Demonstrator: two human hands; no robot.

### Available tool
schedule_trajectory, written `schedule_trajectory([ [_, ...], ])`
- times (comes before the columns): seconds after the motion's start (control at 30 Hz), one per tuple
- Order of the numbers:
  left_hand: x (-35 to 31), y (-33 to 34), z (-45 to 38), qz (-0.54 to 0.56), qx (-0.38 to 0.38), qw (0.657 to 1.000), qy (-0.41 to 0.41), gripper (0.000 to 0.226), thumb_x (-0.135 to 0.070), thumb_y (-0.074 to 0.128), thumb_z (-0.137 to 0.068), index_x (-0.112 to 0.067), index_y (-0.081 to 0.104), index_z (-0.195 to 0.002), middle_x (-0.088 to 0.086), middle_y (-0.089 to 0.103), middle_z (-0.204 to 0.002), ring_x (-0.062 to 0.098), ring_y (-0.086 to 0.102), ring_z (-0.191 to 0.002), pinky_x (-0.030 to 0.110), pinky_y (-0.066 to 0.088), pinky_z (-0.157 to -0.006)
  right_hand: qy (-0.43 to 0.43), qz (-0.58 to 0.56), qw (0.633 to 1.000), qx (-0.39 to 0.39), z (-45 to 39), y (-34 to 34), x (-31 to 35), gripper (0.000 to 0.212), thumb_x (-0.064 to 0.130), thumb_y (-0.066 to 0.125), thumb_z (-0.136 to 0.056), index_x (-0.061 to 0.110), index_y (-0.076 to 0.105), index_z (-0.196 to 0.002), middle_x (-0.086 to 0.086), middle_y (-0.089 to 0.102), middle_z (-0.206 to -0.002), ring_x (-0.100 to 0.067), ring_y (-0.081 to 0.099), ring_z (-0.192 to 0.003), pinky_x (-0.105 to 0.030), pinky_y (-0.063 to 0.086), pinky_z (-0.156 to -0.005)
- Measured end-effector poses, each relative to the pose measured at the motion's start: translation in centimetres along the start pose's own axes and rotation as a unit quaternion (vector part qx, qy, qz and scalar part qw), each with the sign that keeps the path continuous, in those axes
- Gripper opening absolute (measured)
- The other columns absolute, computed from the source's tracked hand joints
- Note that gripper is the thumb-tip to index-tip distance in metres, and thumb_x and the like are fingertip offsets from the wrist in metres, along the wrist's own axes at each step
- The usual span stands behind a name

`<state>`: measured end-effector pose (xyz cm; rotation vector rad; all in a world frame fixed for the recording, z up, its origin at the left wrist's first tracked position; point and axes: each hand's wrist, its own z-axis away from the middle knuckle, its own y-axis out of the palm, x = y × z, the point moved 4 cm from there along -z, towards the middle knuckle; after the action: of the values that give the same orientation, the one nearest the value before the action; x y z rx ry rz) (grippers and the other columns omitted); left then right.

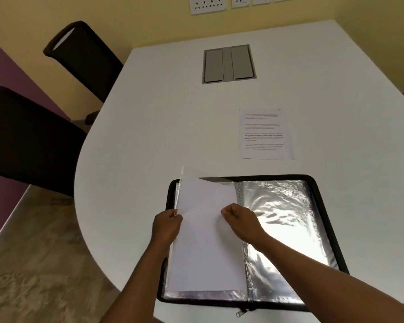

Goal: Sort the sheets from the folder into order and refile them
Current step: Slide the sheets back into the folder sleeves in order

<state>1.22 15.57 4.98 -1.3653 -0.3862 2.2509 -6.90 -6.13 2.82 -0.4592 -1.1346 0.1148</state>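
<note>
A black zip folder [322, 197] lies open on the white table [173, 113], its clear plastic sleeves [282, 217] shining on the right half. Over the left half a blank white sheet [205, 248] sits in a sleeve. My left hand [167, 226] pinches the raised clear edge of that sleeve at the sheet's left side. My right hand [239, 220] is closed on the sheet near the folder's spine. A printed sheet [265, 134] lies flat on the table beyond the folder, to the right.
A grey cable hatch [229, 64] is set into the table further back. Two black chairs [33, 136] stand at the table's left edge. Wall sockets [208, 5] are on the yellow wall behind.
</note>
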Motion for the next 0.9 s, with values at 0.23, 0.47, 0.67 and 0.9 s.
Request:
schedule_trajectory([
  [0.23, 5.1, -0.4, -4.0, 0.011, -0.004, 0.998, -0.066, 0.020, -0.006, 0.055, -0.086, -0.013, 0.070, -0.097, 0.004, 0.067, -0.087, 0.020, 0.059, -0.072, 0.027, 0.048, -0.066, -0.108, 0.343, 0.928, 0.094, 0.5, 2.5, -3.3, 0.061, 0.039, 0.060, -0.093, 0.025, 0.038, -0.148, 0.002, 0.020, -0.162, -0.017, 0.024, -0.146, -0.031, 0.026, -0.115],
  [0.47, 5.7, 1.8, -2.5, -0.233, -0.049, 0.965, 0.113, 0.054, -0.021, 0.063, -0.086, -0.014, 0.046, -0.137, 0.010, 0.049, -0.131, 0.030, 0.054, -0.113, 0.040, 0.048, -0.091, -0.117, 0.424, 0.889, 0.129, 0.8, 5.1, -5.3, 0.084, 0.053, 0.061, -0.089, 0.026, 0.017, -0.155, -0.002, -0.002, -0.165, -0.024, 0.002, -0.151, -0.039, 0.013, -0.120],
  [0.67, 6.8, 6.4, -1.8, -0.407, 0.058, 0.882, 0.229, 0.075, -0.062, 0.031, -0.089, -0.023, 0.024, -0.152, 0.006, 0.007, -0.162, 0.025, 0.012, -0.148, 0.042, 0.020, -0.118, -0.138, 0.450, 0.875, 0.114, 1.1, 5.6, -7.4, 0.080, 0.066, 0.036, -0.094, 0.033, -0.003, -0.155, 0.007, -0.024, -0.158, -0.014, -0.026, -0.143, -0.039, 0.001, -0.123],
  [0.9, 7.6, 7.7, -1.8, -0.422, 0.036, 0.875, 0.235, 0.080, -0.068, 0.019, -0.087, -0.023, 0.020, -0.153, 0.004, 0.008, -0.162, 0.026, 0.011, -0.148, 0.043, 0.015, -0.117, -0.153, 0.434, 0.885, 0.071, 1.0, 5.9, -8.2, 0.076, 0.072, 0.032, -0.090, 0.027, 0.033, -0.151, -0.003, 0.026, -0.159, -0.022, 0.026, -0.145, -0.041, 0.030, -0.111],
])
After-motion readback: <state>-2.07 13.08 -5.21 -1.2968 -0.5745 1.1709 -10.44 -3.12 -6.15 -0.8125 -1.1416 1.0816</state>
